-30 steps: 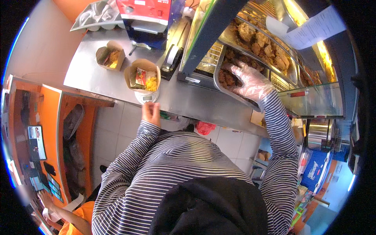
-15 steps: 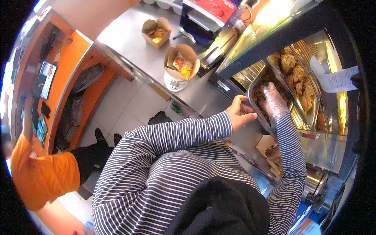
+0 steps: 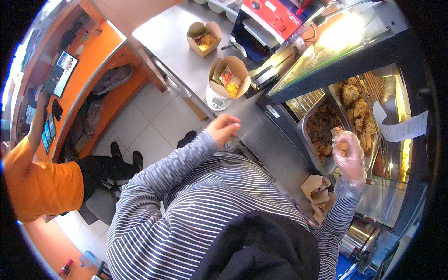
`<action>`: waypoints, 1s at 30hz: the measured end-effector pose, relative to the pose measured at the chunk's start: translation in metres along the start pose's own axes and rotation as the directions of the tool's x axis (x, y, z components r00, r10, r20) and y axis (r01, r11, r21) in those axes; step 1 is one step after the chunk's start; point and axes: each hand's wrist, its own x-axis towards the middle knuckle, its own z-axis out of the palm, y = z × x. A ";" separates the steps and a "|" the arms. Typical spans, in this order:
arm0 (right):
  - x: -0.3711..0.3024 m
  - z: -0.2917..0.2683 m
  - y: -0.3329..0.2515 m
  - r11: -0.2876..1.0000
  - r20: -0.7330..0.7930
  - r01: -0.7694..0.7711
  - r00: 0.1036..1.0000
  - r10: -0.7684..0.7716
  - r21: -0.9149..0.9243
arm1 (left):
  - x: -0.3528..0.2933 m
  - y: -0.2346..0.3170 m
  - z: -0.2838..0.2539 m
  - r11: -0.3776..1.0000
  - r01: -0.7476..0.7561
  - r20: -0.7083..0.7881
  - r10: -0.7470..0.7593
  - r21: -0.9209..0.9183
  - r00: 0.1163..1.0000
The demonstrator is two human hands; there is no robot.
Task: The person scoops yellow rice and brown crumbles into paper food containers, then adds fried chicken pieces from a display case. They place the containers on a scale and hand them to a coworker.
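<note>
My right hand point(image 3: 351, 161), in a clear plastic glove, is closed around fried chicken pieces point(image 3: 342, 148). It is over the right front side of a metal tray point(image 3: 305, 135) of smaller brown fried pieces in the lit display cabinet. A second tray of larger fried chicken point(image 3: 354, 105) lies beside it. My left hand point(image 3: 224, 129) is bare and empty, its fingers loosely stretched over the counter's edge. Nearest to it, an open cardboard box point(image 3: 238, 67) with yellow food and a packet sits on a white digital scale point(image 3: 216, 101).
Another filled cardboard box point(image 3: 204, 39) stands farther back on the steel counter point(image 3: 163, 35). Open boxes point(image 3: 317, 189) lie below the cabinet. A paper slip point(image 3: 401, 128) hangs at its right. A person in an orange shirt point(image 3: 46, 186) is at the orange desk on the left.
My right hand has lifted out of the smaller pieces with some in its grip, moving right and toward me. My left hand has swung left, away from the tray's rim.
</note>
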 end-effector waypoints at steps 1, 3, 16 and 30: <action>-0.001 -0.002 -0.017 0.996 -0.018 -0.047 0.999 0.049 0.073 | -0.002 -0.003 -0.019 1.000 0.019 -0.069 -0.019 0.002 0.997; 0.004 -0.002 -0.052 0.976 -0.008 -0.067 0.998 0.070 0.209 | -0.005 -0.005 -0.054 0.999 0.027 -0.204 -0.021 0.028 0.979; 0.223 0.262 -0.051 0.982 0.422 0.002 0.903 0.080 -0.190 | -0.010 0.007 -0.174 0.996 0.037 -0.012 -0.036 0.076 0.999; 0.133 0.137 -0.110 0.802 -0.042 -0.257 0.943 0.330 0.540 | 0.032 0.042 -0.245 0.969 0.093 0.026 -0.101 0.228 0.995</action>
